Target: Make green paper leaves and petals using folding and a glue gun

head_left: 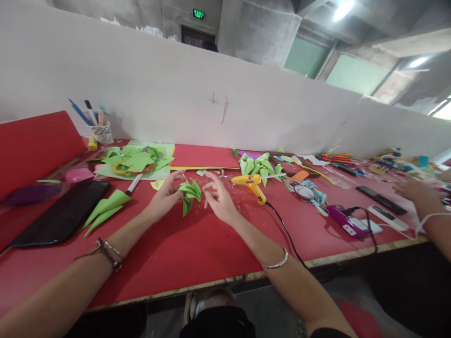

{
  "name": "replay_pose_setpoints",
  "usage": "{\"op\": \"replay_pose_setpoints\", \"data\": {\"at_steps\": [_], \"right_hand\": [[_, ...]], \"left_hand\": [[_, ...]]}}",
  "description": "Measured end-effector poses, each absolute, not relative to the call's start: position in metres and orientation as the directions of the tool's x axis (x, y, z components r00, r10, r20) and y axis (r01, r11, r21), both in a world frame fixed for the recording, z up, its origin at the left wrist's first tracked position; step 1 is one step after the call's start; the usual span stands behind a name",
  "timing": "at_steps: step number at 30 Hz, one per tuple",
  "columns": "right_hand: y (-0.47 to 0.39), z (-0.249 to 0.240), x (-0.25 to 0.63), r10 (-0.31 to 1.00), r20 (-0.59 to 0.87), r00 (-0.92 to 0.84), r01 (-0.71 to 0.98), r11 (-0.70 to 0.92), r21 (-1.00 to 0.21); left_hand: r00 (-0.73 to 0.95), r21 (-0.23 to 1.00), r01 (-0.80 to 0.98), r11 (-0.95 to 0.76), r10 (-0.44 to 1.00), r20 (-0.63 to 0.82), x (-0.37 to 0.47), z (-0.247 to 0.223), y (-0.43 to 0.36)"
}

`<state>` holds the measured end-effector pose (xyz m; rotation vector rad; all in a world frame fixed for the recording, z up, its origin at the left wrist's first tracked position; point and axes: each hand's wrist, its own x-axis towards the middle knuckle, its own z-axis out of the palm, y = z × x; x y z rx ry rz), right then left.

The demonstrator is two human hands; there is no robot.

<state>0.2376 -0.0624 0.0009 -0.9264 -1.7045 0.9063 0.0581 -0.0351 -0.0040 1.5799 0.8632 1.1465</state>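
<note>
My left hand (169,191) is closed on a cluster of folded green paper leaves (191,190), pinching it at its left side. The leaves curve downward above the red table. My right hand (219,196) is just right of the cluster, its fingers loosely bent and apart, with nothing visible in them. A yellow hot glue gun (254,186) lies right of that hand, a glue stick poking from its back. Left of my left hand lie a pen (134,184) and folded green paper pieces (105,209).
Green paper scraps (136,157) are heaped at the back left, near a black phone-like slab (66,211). Behind the glue gun are green paper cones (257,165). A purple power strip (347,221) sits at right, near a co-worker's arm (428,206). Red sheets (206,156) lie against the wall.
</note>
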Motion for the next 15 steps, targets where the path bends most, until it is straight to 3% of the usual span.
{"op": "replay_pose_setpoints", "data": {"at_steps": [3, 5, 11, 15], "right_hand": [[-0.0645, 0.0053, 0.2413, 0.779, 0.532, -0.330, 0.370, 0.626, -0.686], [-0.0639, 0.0045, 0.2427, 0.752, 0.544, -0.371, 0.451, 0.658, -0.602], [-0.0605, -0.0022, 0.2438, 0.766, 0.532, -0.360, 0.549, 0.635, -0.543], [-0.0599, -0.0007, 0.2449, 0.769, 0.544, -0.336, 0.506, 0.635, -0.584]], "left_hand": [[0.312, 0.972, 0.024, -0.234, 0.925, 0.215, 0.0576, 0.0001, -0.0362], [0.320, 0.975, 0.024, -0.220, 0.926, 0.201, 0.0579, 0.0026, -0.0379], [0.354, 0.978, -0.036, -0.205, 0.913, 0.204, 0.0595, -0.0004, -0.0398], [0.275, 0.920, 0.192, -0.341, 0.919, 0.283, 0.0567, 0.0032, -0.0325]]}}
